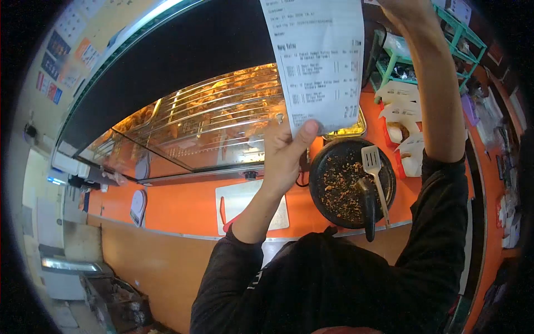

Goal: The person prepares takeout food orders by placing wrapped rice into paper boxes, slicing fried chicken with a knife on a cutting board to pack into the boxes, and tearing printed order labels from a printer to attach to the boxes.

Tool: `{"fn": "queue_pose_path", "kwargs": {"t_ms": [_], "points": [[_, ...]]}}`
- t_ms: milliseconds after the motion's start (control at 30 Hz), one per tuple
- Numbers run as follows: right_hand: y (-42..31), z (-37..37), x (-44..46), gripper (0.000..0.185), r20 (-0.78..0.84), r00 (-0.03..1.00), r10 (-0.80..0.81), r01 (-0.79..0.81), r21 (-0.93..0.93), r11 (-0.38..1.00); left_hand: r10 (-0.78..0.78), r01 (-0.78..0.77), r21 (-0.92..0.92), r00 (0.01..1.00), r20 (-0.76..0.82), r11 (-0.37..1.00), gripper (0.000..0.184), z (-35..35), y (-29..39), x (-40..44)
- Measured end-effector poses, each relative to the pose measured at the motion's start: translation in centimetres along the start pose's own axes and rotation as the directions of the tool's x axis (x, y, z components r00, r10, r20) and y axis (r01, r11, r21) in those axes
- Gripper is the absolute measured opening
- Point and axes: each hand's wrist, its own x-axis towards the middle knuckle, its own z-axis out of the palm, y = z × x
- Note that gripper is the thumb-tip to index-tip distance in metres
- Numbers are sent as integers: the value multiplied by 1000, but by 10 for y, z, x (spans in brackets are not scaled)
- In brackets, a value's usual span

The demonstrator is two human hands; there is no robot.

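Left hand [283, 147] pinches the receipt [320, 72] — "Katsu" legible — while the right hand [405, 12], cropped, shows no clear grip.

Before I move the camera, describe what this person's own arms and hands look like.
The left sleeve and right sleeve are black cloth, ending well short of the hands. The left hand wears no glove; the right hand is mostly cut off by the top edge. The black top carries small white marks, unreadable here.
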Motion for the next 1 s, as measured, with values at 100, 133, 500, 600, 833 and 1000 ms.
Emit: {"fn": "queue_pose_path", "kwargs": {"t_ms": [100,133,500,600,833,1000], "points": [[33,23,29,17,-35,986,-163,151,-227,962,1,-1,-82,1000,-9,997,33,-13,10,21],[34,29,26,17,-70,979,-191,155,-352,923,-13,10,-146,1000,-21,989,30,-13,9,24],[69,17,31,11,136,790,-598,557,-569,606,55,-48,-128,997,51,991,33,-24,-4,25],[69,20,23,16,183,772,-609,575,-610,545,45,-40,-97,998,50,994,33,-24,-4,20],[61,21,8,45,253,812,-527,485,-794,367,15,-14,-96,1000,9,995,35,-17,-5,12],[61,42,7,58,250,778,-576,461,-851,253,66,-66,-9,995,-75,998,35,-16,-10,19]]}}
